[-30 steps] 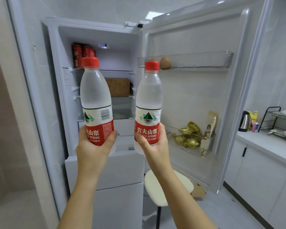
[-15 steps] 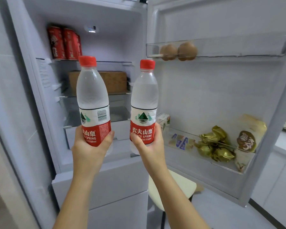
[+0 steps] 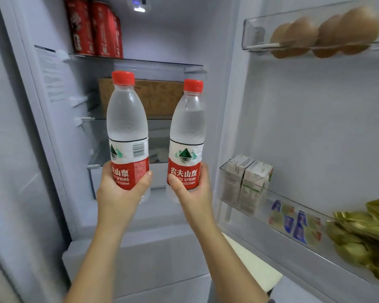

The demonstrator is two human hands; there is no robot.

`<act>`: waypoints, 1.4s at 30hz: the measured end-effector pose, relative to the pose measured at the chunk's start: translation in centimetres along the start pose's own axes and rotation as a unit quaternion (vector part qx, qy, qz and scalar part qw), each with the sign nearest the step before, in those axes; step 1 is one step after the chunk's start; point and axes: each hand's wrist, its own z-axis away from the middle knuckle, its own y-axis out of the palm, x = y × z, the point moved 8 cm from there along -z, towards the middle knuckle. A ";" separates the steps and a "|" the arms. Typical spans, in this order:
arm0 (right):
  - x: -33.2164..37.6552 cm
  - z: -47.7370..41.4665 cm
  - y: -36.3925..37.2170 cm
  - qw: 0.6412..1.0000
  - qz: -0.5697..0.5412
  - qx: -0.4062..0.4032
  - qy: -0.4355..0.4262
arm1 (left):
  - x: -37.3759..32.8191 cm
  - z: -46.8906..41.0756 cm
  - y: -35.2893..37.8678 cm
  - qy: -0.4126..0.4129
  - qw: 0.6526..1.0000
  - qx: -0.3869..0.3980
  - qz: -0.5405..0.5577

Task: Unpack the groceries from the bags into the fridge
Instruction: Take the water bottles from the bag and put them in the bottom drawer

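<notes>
- left hand (image 3: 121,194) grips left clear plastic red-capped water bottle (image 3: 127,119), upright
- right hand (image 3: 192,193) grips right clear plastic red-capped water bottle (image 3: 187,127), upright
- behind: open white fridge (image 3: 173,40), red drink cans (image 3: 94,29) top shelf

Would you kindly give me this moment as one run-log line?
left hand: grips left bottle | right hand: grips right bottle | both caps up, before open fridge | not yet shelved

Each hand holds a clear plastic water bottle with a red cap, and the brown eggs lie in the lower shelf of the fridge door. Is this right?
Not fully. The head view shows the brown eggs in the upper door shelf, not the lower. The rest stands: left hand holds the left red-capped clear plastic water bottle, right hand the right water bottle.
</notes>
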 end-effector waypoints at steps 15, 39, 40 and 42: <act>-14.9 -9.8 3.8 0.993 0.047 0.067 0.083 | 14.5 -7.4 5.3 -0.120 0.992 0.025 -0.004; -27.6 -10.0 6.2 0.970 0.147 0.006 0.192 | 28.9 -11.1 6.5 -0.227 0.959 0.127 -0.110; -27.7 -10.0 6.3 0.970 0.142 0.009 0.195 | 29.1 -11.2 6.5 -0.223 0.960 0.130 -0.107; -28.0 -10.0 6.5 0.970 0.140 0.019 0.199 | 29.2 -11.3 6.6 -0.215 0.961 0.140 -0.104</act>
